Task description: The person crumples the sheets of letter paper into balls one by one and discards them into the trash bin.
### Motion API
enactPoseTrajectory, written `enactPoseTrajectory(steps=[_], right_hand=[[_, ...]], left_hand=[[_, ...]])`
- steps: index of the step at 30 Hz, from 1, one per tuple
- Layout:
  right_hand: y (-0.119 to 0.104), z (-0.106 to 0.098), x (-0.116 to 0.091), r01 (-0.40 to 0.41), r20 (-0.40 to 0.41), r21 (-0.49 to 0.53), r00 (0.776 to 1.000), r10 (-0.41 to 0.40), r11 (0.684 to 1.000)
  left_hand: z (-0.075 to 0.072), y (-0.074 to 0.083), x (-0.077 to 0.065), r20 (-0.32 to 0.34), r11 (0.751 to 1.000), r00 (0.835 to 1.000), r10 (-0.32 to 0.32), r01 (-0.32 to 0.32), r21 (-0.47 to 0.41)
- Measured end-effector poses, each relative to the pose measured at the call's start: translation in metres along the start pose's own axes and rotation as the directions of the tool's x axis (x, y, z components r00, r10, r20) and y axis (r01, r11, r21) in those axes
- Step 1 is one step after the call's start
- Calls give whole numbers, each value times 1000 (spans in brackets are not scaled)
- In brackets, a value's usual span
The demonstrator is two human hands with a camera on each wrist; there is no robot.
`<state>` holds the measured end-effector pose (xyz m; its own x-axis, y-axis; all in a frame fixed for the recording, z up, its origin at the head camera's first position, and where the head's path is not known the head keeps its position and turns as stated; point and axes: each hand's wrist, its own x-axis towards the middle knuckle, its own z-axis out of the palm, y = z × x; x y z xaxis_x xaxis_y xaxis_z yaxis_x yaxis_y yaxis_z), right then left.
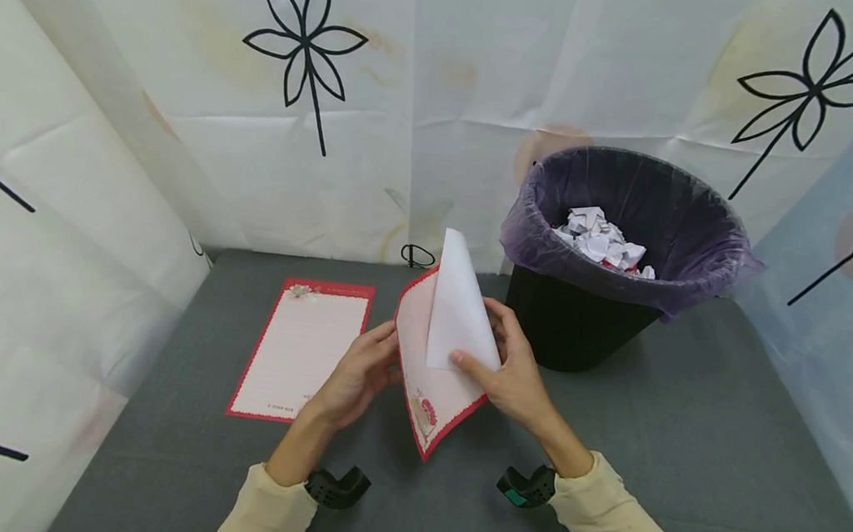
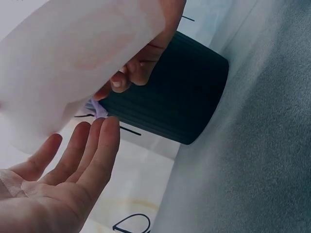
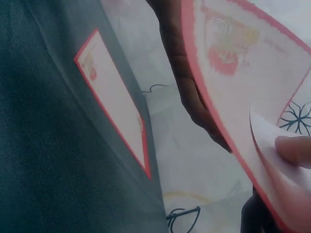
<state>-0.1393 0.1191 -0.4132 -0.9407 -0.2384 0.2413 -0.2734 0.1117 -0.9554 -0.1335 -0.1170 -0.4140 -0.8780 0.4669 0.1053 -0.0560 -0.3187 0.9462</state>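
My right hand [image 1: 516, 369] pinches a red-bordered letter sheet [image 1: 442, 392] in the air, thumb on its front and fingers behind. A plain white flap of paper [image 1: 460, 319] lies over the upper part of this sheet, under the thumb; in the right wrist view it curls up along one edge. On the sheet's left side is my left hand [image 1: 357, 377], its fingers [image 2: 99, 160] extended and apart from one another in the left wrist view. Whether it touches the paper is unclear. Another red-bordered letter sheet [image 1: 303, 352] lies flat on the table, left of the hands.
At the back right stands a black bin [image 1: 572, 328] lined with a purple bag [image 1: 541, 242], with crumpled paper [image 1: 602, 238] inside. A grey cloth covers the table [image 1: 155, 462]. White patterned curtains [image 1: 468, 119] hang behind and at the sides.
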Motion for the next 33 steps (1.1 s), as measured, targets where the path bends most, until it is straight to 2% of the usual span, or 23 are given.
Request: enactPoseTrajectory(steps=[5, 10, 16, 20, 26, 33], right_hand=[[-1, 2, -1, 14, 38, -43, 999, -13, 999], [-2, 2, -1, 30, 96, -60, 995, -24, 998], [-3, 1, -2, 78, 109, -57, 991, -71, 995], [-4, 1, -2, 102, 129, -28, 987, -97, 994], [-6, 1, -3, 96, 174, 1, 980, -95, 995], [-8, -1, -2, 106, 214, 29, 971, -110, 994]], left_hand=[[6, 1, 3, -55, 997, 998, -32, 35, 69], [8, 1, 4, -78, 997, 996, -40, 45, 69], [6, 1, 4, -66, 999, 998, -16, 19, 47], [3, 1, 4, -72, 998, 997, 8, -3, 68], [1, 2, 6, -125, 987, 991, 49, -29, 157], [3, 4, 7, -181, 981, 982, 62, -27, 192]])
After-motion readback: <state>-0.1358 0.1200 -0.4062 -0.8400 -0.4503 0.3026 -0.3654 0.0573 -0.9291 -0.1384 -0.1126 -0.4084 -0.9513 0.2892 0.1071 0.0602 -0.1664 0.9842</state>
